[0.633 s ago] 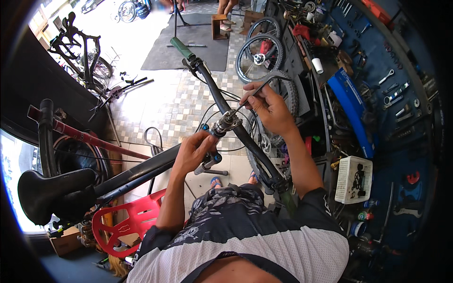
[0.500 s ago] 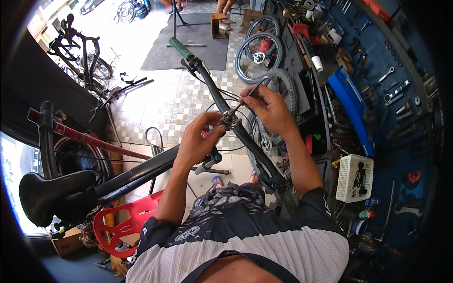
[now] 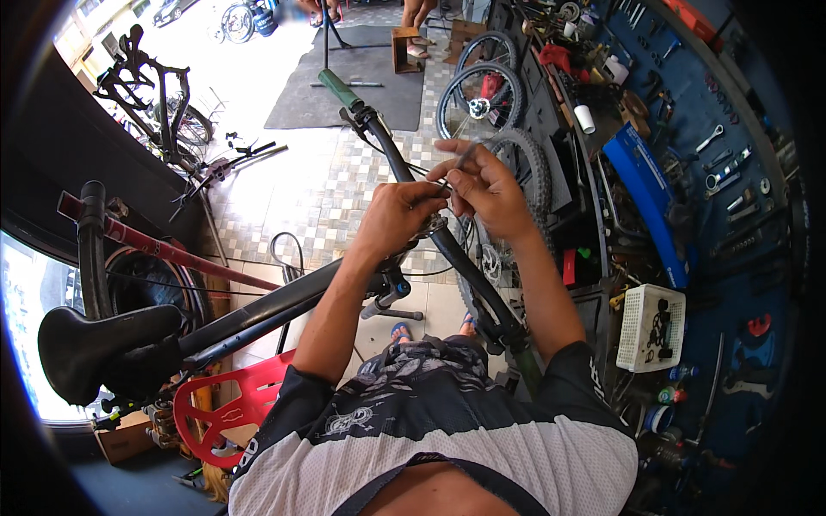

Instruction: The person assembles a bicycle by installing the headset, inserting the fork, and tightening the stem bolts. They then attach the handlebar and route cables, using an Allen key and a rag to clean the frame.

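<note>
Head view, and the left hand (image 3: 394, 213) has just come up from beside the stem clamp (image 3: 435, 225) to meet the right hand (image 3: 490, 191)! Both now crowd the same spot above the handlebar (image 3: 469, 273), so the work seems gathered at the tool, with the clamp partly covered. That thin dark tool (image 3: 467, 156), crisp a moment ago, is blurred at its far end. Right hand: thumb and fingers pinched around it, wrist bent left, forearm rising from the near right. Left hand: knuckles up, fingertips bunched toward the right; whether they grip anything, I cannot tell. The bar slants from far left to near right, the bike frame (image 3: 258, 316) stretching left.
</note>
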`<action>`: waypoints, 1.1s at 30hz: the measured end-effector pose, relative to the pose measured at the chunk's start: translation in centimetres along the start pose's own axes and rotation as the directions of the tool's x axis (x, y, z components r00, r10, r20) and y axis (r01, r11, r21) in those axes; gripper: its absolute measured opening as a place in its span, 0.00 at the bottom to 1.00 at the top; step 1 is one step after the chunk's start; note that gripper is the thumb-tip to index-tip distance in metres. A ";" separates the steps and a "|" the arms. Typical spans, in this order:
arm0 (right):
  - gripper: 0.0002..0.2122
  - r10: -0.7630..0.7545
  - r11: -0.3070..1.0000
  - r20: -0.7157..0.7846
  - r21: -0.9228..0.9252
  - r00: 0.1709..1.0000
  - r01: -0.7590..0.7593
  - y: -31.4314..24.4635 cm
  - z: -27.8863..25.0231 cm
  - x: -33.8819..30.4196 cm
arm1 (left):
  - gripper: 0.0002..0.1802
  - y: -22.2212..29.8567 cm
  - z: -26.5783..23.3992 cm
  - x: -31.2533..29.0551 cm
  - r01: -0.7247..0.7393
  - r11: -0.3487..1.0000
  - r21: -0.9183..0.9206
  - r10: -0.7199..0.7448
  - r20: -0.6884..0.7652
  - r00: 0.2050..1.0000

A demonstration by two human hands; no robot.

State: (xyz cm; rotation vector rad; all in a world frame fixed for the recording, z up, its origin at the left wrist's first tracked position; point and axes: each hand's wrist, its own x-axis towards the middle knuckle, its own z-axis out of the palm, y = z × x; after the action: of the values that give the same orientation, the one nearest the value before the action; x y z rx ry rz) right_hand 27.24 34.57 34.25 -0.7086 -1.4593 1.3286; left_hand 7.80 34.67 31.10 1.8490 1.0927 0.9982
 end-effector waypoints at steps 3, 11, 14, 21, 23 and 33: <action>0.14 -0.006 0.998 0.132 -0.056 0.991 0.014 -0.1 -0.6 0.1 | 0.16 -0.5 -1.4 0.6 -0.043 0.996 0.073 0.028 0.184 0.983; 0.11 0.040 0.990 -0.078 -0.134 0.996 -0.050 1.2 0.0 -0.1 | 0.15 -0.5 0.6 0.5 -0.072 0.995 -0.074 0.067 -0.064 0.996; 0.12 -0.014 0.981 -0.094 -0.192 0.995 -0.004 1.1 0.4 0.0 | 0.12 -0.5 0.5 0.4 0.016 0.999 -0.034 -0.018 -0.065 0.998; 0.18 -0.139 0.985 -0.026 0.102 0.990 0.141 -1.1 -0.8 0.4 | 0.07 -0.6 -0.5 0.6 0.023 0.999 -0.046 -0.023 0.012 1.000; 0.19 -0.286 0.958 -0.058 0.023 0.957 0.287 -1.9 -1.1 0.7 | 0.08 -0.7 -0.4 0.7 0.022 0.999 -0.047 -0.021 0.021 1.000; 0.11 -0.513 0.586 -0.308 -0.808 0.801 0.064 -5.5 0.9 1.2 | 0.09 -1.0 -0.1 0.9 -0.048 0.997 -0.057 0.051 0.053 0.997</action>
State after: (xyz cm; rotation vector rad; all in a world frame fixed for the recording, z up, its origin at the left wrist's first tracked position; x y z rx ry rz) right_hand 27.09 34.07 39.88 -1.1886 -1.5633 0.1163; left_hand 7.66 35.87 30.47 1.8551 0.9819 0.9910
